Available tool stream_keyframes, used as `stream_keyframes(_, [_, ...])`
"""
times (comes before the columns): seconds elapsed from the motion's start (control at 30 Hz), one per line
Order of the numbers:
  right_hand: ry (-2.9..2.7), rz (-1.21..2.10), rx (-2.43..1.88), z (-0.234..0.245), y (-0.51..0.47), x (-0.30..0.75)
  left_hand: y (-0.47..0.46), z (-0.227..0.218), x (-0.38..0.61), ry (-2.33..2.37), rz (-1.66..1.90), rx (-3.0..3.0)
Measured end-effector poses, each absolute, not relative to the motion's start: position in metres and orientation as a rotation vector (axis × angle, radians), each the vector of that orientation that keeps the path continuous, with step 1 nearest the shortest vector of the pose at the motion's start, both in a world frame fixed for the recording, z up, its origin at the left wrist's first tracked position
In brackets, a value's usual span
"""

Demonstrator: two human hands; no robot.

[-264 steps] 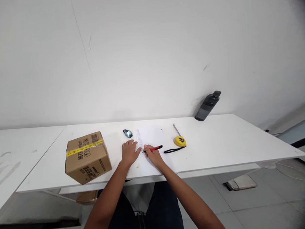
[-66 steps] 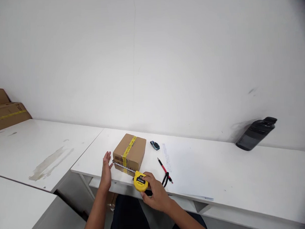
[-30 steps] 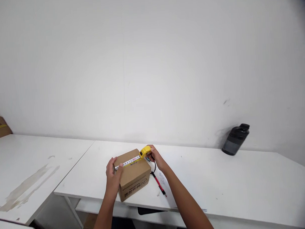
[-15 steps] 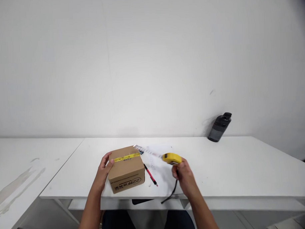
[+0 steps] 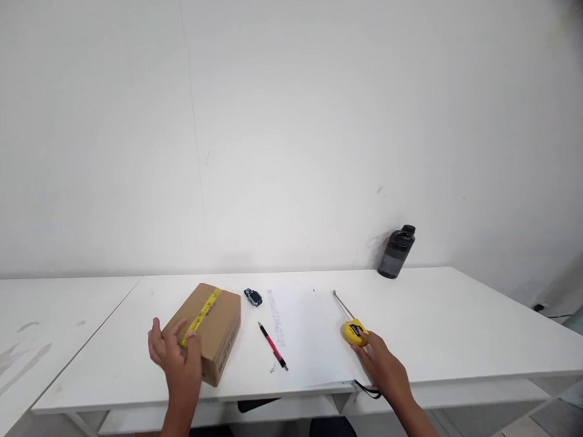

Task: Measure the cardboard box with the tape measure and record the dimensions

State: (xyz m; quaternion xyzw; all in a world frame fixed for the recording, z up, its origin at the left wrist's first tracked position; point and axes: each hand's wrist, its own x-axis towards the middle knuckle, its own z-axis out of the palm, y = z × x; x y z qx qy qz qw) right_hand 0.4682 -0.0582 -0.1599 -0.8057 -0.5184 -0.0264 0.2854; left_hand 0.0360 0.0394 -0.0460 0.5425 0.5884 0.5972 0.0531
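Observation:
My left hand (image 5: 176, 363) lies against the near corner of a brown cardboard box (image 5: 209, 317) sealed with yellow tape; its fingers are spread over the box top and the thumb sticks up free. My right hand (image 5: 383, 367) reaches forward, its fingertips closed on the near side of a yellow tape measure (image 5: 355, 331) that rests on the white table (image 5: 458, 340). A short length of blade juts out behind the tape measure, and its black strap (image 5: 369, 391) trails under my wrist to the table edge.
A sheet of white paper (image 5: 308, 336) lies between my hands, with a red pen (image 5: 273, 347) on its left side. A small blue watch (image 5: 253, 297) sits behind the box. A dark bottle (image 5: 396, 252) stands by the wall. A second white table (image 5: 41, 316) adjoins on the left.
The tape has been pulled off the box, its blade mostly retracted, and carried right down to the table. The box has turned and slid left under my left hand.

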Motion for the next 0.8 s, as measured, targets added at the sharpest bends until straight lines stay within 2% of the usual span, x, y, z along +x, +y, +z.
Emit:
stream_keyframes(0.13, [-1.438,-0.287,-2.237,-0.136,-0.044,0.463,0.034,-0.047,0.041,1.968,1.755,1.982])
stream_keyframes(0.23, [-1.548,-0.466,-2.023,-0.106,-0.034,0.42,0.042,-0.049,0.037,1.991,1.732,2.041])
stream_keyframes(0.4, [-2.107,0.144,-2.0,-0.079,-0.014,0.323,0.063,-0.047,0.029,2.046,1.784,2.084])
stream_keyframes(0.53, [-2.374,0.327,-1.912,-0.084,0.0,0.294,0.052,-0.048,0.043,2.058,1.857,2.314])
stream_keyframes(0.63, [-2.341,0.409,-1.824,-0.087,0.009,0.292,0.02,-0.061,0.068,1.595,1.955,2.653])
stream_keyframes(0.7, [-2.247,0.435,-1.824,-0.083,0.015,0.294,0.0,-0.074,0.087,1.162,1.682,2.863])
stream_keyframes(0.8, [-2.098,0.416,-1.846,-0.073,0.02,0.304,-0.012,-0.094,0.112,0.866,1.209,2.931])
